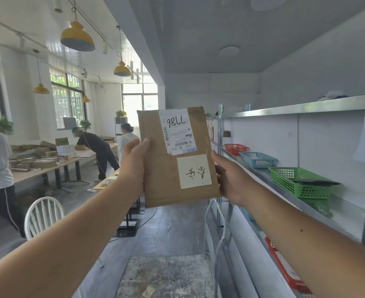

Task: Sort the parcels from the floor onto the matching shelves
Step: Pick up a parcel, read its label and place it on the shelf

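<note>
Rightward, a long grey metal shelf unit [306, 108] runs along the white wall, its middle board carrying three plastic mesh baskets in a row. Across the room to the left stands a long wooden table [48, 171] heaped with cardboard boxes, and a person in dark clothes [95, 145] bends over it.

A flat brown cardboard parcel [162, 168] is held upright in mid-air in the aisle, at about the height of the middle shelf and to the left of it, touching neither shelf nor floor. Below and to its left is a white spindle-back chair [44, 214].

Of the baskets, the green one [295, 181] is nearest, the blue one [258, 159] lies beyond it, and the red one [235, 148] is farthest.

The left hand [134, 166] grips the parcel's left edge, thumb laid across the front face and fingers hidden behind. The right hand [229, 181] clasps the right edge in the same way, its fingers also out of sight behind the cardboard.

A white printed shipping label [177, 132] with handwritten digits, upside down, sits at the top of the parcel's face. Just under it is a cream square paper note [194, 171] with handwriting.
</note>
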The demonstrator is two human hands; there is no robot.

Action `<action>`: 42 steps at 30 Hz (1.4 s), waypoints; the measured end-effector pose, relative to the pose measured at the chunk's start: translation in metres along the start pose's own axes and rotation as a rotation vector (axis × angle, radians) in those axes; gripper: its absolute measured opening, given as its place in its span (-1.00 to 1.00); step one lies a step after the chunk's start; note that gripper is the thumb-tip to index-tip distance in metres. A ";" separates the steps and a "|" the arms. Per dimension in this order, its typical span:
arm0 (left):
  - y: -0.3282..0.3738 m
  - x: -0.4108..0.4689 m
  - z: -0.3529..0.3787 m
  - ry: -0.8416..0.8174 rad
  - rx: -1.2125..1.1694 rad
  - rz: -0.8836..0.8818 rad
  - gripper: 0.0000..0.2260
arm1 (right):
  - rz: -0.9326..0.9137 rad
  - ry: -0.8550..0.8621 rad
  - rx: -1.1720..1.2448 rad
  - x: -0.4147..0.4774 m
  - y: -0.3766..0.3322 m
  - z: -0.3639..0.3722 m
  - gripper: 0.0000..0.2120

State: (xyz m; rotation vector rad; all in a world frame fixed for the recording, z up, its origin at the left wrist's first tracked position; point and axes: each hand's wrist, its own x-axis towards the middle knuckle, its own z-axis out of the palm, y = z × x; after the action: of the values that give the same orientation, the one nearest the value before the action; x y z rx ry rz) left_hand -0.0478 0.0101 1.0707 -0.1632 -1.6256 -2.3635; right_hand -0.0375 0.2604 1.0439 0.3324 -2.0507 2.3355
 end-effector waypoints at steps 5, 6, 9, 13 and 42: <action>0.006 -0.008 0.003 0.040 -0.005 0.023 -0.44 | 0.026 -0.105 -0.036 -0.008 0.009 0.007 -0.44; 0.006 -0.010 0.004 0.037 0.014 0.033 -0.45 | -0.005 -0.089 -0.023 -0.009 0.010 0.009 -0.50; 0.007 -0.014 0.004 0.039 0.057 0.068 -0.47 | -0.078 -0.024 0.024 -0.011 0.014 0.013 -0.54; 0.009 -0.019 0.005 0.047 0.129 0.163 -0.40 | -0.124 0.038 0.025 -0.012 0.018 0.012 -0.52; -0.011 -0.046 -0.005 -0.018 -0.049 0.190 -0.55 | -0.345 0.291 0.435 -0.028 0.001 0.024 -0.53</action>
State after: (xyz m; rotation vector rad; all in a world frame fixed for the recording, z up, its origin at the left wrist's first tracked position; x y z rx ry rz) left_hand -0.0067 0.0163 1.0481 -0.3335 -1.4891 -2.2647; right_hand -0.0068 0.2404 1.0410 0.2986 -1.2400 2.4108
